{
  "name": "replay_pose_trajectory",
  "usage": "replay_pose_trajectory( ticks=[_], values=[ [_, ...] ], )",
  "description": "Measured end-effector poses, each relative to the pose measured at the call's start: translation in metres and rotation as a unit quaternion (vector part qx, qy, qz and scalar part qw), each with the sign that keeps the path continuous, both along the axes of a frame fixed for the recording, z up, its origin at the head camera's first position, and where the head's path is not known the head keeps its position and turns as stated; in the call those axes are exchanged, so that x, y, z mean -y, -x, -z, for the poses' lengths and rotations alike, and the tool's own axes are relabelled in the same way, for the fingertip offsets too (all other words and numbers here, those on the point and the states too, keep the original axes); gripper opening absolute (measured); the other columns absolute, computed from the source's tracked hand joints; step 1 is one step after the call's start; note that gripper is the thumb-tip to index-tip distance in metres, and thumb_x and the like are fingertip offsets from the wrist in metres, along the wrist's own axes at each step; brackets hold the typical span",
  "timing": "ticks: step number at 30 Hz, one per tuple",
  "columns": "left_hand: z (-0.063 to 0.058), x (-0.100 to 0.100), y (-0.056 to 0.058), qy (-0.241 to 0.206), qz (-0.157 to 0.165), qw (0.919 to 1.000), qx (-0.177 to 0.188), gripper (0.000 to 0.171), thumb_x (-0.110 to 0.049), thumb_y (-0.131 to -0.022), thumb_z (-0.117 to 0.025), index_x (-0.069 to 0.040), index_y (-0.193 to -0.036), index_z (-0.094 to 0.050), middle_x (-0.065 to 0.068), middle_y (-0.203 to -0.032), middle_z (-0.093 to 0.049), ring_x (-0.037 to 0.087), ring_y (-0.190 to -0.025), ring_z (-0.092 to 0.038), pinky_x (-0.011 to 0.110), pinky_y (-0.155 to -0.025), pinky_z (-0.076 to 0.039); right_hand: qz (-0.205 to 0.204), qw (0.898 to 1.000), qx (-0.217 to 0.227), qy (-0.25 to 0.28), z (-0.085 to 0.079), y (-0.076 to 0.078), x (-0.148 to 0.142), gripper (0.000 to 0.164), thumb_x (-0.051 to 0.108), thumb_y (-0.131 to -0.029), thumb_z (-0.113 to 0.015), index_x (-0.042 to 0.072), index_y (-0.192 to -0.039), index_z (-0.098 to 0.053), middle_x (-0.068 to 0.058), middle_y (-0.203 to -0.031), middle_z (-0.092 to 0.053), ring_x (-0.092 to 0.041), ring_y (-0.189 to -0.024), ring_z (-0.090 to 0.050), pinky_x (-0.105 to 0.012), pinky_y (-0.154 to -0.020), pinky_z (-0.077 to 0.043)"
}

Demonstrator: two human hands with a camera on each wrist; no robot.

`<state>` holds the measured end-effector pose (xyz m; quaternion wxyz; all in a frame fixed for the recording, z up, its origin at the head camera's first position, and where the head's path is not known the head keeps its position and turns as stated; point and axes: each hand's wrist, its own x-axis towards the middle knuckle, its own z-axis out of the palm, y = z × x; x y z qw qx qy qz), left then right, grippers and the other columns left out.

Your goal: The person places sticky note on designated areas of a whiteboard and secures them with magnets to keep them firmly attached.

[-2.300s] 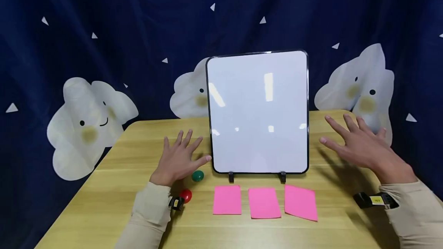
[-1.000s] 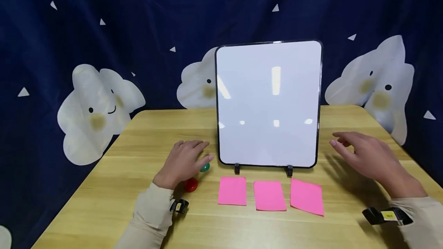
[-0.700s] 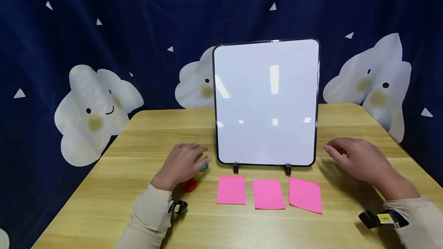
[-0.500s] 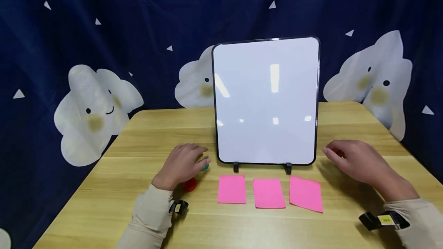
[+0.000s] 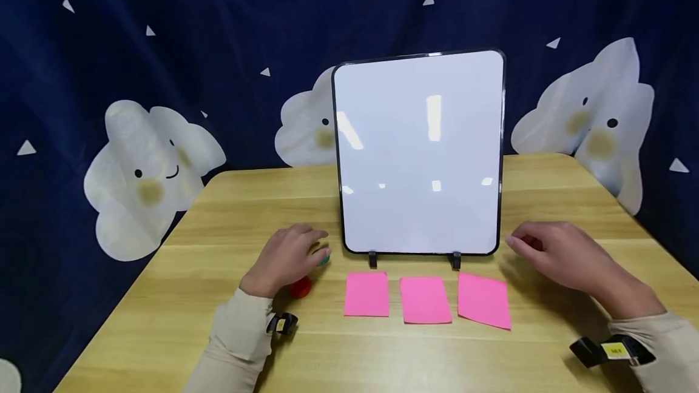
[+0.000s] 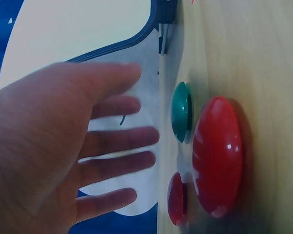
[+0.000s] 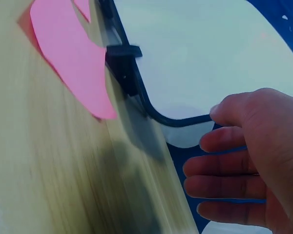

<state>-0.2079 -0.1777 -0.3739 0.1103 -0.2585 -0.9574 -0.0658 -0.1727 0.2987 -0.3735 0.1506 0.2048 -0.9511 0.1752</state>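
My left hand (image 5: 284, 258) hovers over the left part of the table, fingers straight, holding nothing. Just beneath it lie round, glossy domed magnets: a green one (image 6: 180, 112), a red one (image 6: 218, 157) and another red one (image 6: 176, 199). From the head, the second red one is hidden and the green one (image 5: 324, 259) half covered. Right of the whiteboard (image 5: 420, 156), my right hand (image 5: 570, 256) hangs above the table with loosely bent fingers and nothing in them. Its thumb overlaps the board's dark frame in the right wrist view.
Three pink sticky notes, left (image 5: 367, 294), middle (image 5: 426, 300) and right (image 5: 483, 299), lie in a row before the whiteboard. Two black feet, left (image 5: 373, 259) and right (image 5: 455, 260), hold the board upright on the wooden table (image 5: 349, 356). Behind hangs a dark blue curtain (image 5: 218, 11).
Both hands have come down from a raised, spread-finger pose, and their fingers have drawn together. The left hand now covers part of the green magnet. Board, notes and magnets have stayed put.
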Motion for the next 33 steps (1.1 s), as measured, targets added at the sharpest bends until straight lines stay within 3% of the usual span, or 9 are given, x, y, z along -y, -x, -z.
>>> replay_pose_trajectory(
  ticks=[6, 9, 16, 25, 33],
  values=[
    [0.000, -0.002, 0.000, -0.010, -0.031, 0.9994, -0.014, 0.031, -0.033, -0.093, -0.069, -0.011, -0.115, -0.076, 0.007, -0.110, -0.072, 0.027, -0.101, -0.068, 0.047, -0.086, -0.054, -0.022, 0.998, 0.056, 0.026, 0.000, -0.006, 0.005, 0.007, 0.030, -0.095, -0.071, 0.025, -0.090, -0.073, 0.019, -0.073, -0.057, -0.001, -0.064, -0.049, -0.026, -0.061, -0.043],
    [0.000, -0.001, 0.001, -0.016, -0.038, 0.9991, -0.007, 0.030, -0.032, -0.093, -0.070, -0.011, -0.114, -0.076, 0.005, -0.105, -0.072, 0.022, -0.094, -0.068, 0.043, -0.078, -0.056, -0.028, 0.995, 0.093, 0.027, 0.001, -0.009, 0.009, 0.009, 0.034, -0.094, -0.071, 0.026, -0.090, -0.071, 0.017, -0.071, -0.056, -0.002, -0.063, -0.049, -0.026, -0.059, -0.042],
    [0.004, 0.005, 0.001, -0.032, -0.057, 0.9978, 0.004, 0.027, -0.031, -0.093, -0.070, -0.013, -0.112, -0.076, 0.001, -0.095, -0.070, 0.014, -0.076, -0.060, 0.034, -0.062, -0.052, -0.064, 0.981, 0.185, 0.011, 0.004, -0.009, 0.021, 0.020, 0.044, -0.091, -0.073, 0.025, -0.093, -0.069, 0.015, -0.071, -0.054, -0.002, -0.063, -0.048, -0.024, -0.059, -0.041],
    [0.008, 0.003, 0.001, -0.023, -0.048, 0.9984, 0.017, 0.027, -0.033, -0.094, -0.068, -0.014, -0.112, -0.076, -0.005, -0.085, -0.062, 0.010, -0.071, -0.056, 0.033, -0.061, -0.051, -0.054, 0.975, 0.210, -0.039, 0.001, -0.012, 0.022, 0.026, 0.048, -0.085, -0.077, 0.026, -0.093, -0.069, 0.013, -0.074, -0.053, -0.005, -0.067, -0.048, -0.027, -0.062, -0.040],
    [0.006, 0.002, -0.001, -0.025, -0.048, 0.9984, 0.018, 0.025, -0.032, -0.094, -0.069, -0.014, -0.109, -0.076, -0.005, -0.083, -0.060, 0.011, -0.071, -0.056, 0.035, -0.062, -0.051, -0.045, 0.972, 0.228, -0.045, 0.005, -0.012, 0.022, 0.032, 0.049, -0.079, -0.082, 0.024, -0.087, -0.064, 0.010, -0.075, -0.052, -0.008, -0.069, -0.047, -0.028, -0.062, -0.038]
  ],
)
